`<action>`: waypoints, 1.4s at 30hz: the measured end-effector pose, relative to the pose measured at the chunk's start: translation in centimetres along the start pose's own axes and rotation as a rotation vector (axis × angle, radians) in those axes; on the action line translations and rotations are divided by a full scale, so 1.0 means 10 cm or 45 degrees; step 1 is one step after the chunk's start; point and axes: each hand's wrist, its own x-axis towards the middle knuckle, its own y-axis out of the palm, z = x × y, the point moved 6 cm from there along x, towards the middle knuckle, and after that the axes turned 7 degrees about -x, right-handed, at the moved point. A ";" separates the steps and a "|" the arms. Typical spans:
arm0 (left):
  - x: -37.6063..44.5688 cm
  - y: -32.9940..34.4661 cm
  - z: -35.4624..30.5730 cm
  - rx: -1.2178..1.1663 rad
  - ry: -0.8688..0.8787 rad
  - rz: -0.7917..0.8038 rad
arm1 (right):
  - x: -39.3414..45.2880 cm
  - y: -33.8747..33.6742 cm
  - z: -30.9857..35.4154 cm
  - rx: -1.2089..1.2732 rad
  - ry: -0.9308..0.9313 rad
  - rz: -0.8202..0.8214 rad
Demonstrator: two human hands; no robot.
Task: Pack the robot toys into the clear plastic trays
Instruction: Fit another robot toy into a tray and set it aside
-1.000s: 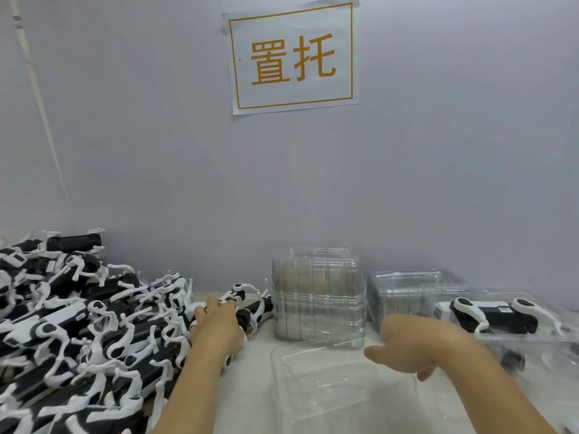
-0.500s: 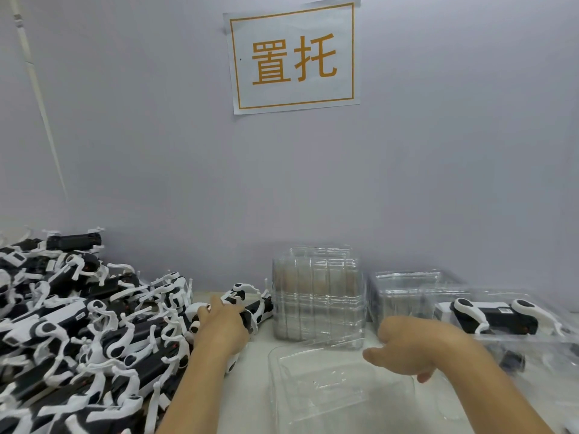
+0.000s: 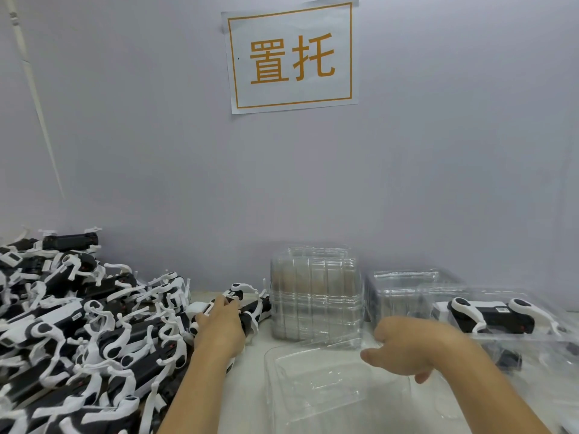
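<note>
A big heap of black-and-white robot toys (image 3: pixel 72 333) covers the left of the table. My left hand (image 3: pixel 221 324) grips one robot toy (image 3: pixel 250 305) at the heap's right edge, fingers curled over its body. An empty clear plastic tray (image 3: pixel 316 389) lies in front of me at the centre. My right hand (image 3: pixel 404 347) hovers over the tray's right rim with loosely curled fingers, holding nothing. A packed robot toy (image 3: pixel 492 317) lies in a clear tray (image 3: pixel 532 333) at the right.
A tall stack of empty clear trays (image 3: pixel 315 296) stands behind the centre tray, with a lower stack (image 3: pixel 404 286) to its right. The wall with a paper sign (image 3: pixel 291 56) rises directly behind the table.
My left hand has closed round the toy at the heap's edge and shifted it slightly. My right hand has barely moved.
</note>
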 end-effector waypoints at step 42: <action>-0.72 -0.46 -1.12 -1.187 0.473 0.682 | -0.37 -0.56 0.50 0.592 -0.953 -0.929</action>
